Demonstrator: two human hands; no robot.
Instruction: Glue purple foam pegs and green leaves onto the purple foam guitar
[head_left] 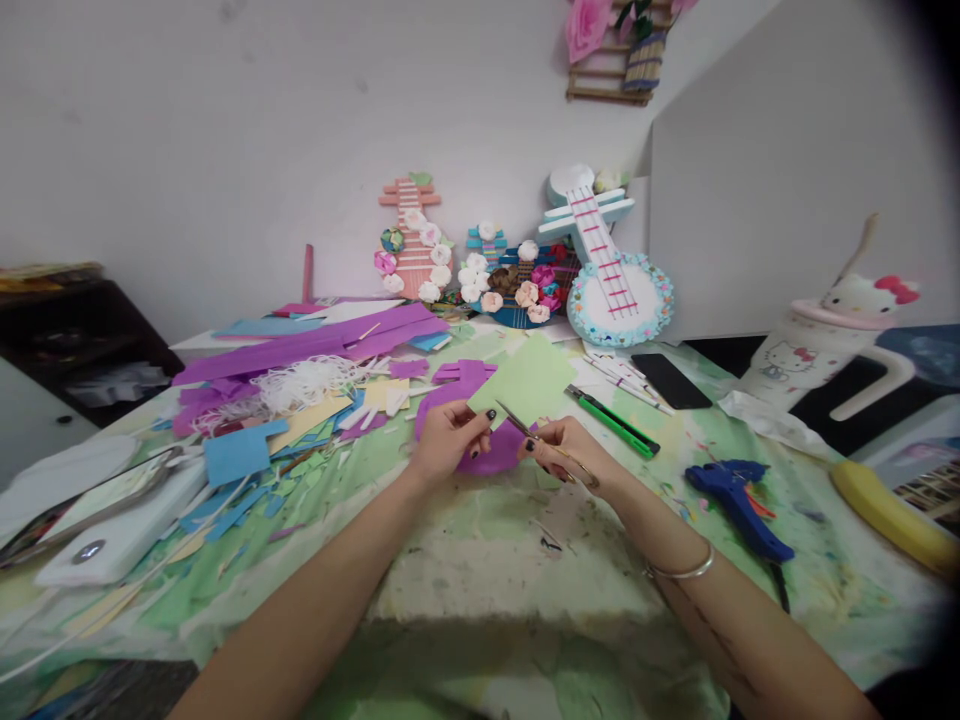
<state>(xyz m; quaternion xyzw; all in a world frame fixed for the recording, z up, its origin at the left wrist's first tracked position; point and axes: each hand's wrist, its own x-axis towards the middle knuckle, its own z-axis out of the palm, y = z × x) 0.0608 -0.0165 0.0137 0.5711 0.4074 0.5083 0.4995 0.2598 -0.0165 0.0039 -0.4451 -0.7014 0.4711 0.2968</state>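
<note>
My left hand [451, 437] pinches the near corner of a light green paper sheet [529, 375] between thumb and fingers. In my right hand [570, 447] is a pair of scissors [516, 418], its blades pointing left at the sheet's lower edge, close to my left thumb. Whether the blades touch the paper I cannot tell. Beneath both hands lies a purple lute-shaped cutout [480, 458], partly hidden by the sheet and my fingers.
Right of my hands are a green box cutter [613, 422], a blue glue gun [739, 505], a black phone [670, 381] and a lidded cup [802, 350]. Paper scraps [240, 455] and white string [309, 383] cover the left side. Decorated paper instruments [619, 295] lean against the wall.
</note>
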